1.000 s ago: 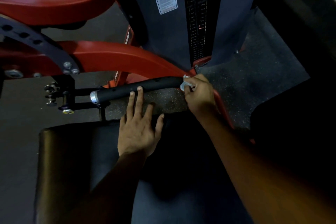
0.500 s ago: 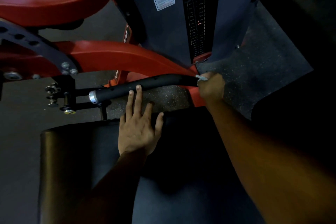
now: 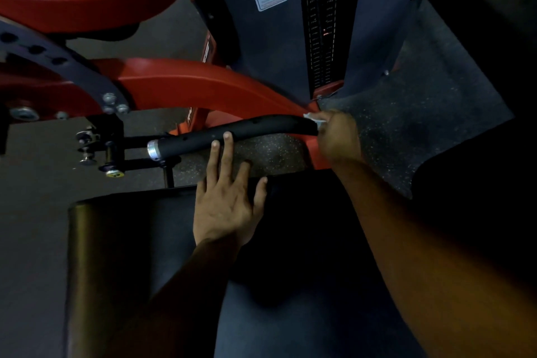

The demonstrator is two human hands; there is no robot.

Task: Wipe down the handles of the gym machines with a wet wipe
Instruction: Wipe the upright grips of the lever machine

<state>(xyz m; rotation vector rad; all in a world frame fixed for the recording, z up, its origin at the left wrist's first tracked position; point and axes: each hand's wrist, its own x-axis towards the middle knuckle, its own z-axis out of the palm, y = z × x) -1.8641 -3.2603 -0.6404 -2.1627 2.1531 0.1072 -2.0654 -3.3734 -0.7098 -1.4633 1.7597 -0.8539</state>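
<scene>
A black padded handle (image 3: pixel 247 131) with a silver end cap runs left to right across the middle of the view. My right hand (image 3: pixel 340 136) is closed around the handle's right end, and a bit of white wet wipe (image 3: pixel 312 118) shows at its fingers. My left hand (image 3: pixel 229 197) lies flat with fingers spread on the black seat pad (image 3: pixel 122 241); two fingertips touch the handle's underside near its middle.
The red machine frame (image 3: pixel 180 84) arches behind the handle. A dark weight-stack tower (image 3: pixel 290 38) with a white label stands behind. A black adjuster with bolts (image 3: pixel 101 142) sits left of the handle. Speckled rubber floor (image 3: pixel 421 125) lies to the right.
My right hand with the wipe slid rightward along the handle to its far end. My left hand has stayed in place on the seat pad.
</scene>
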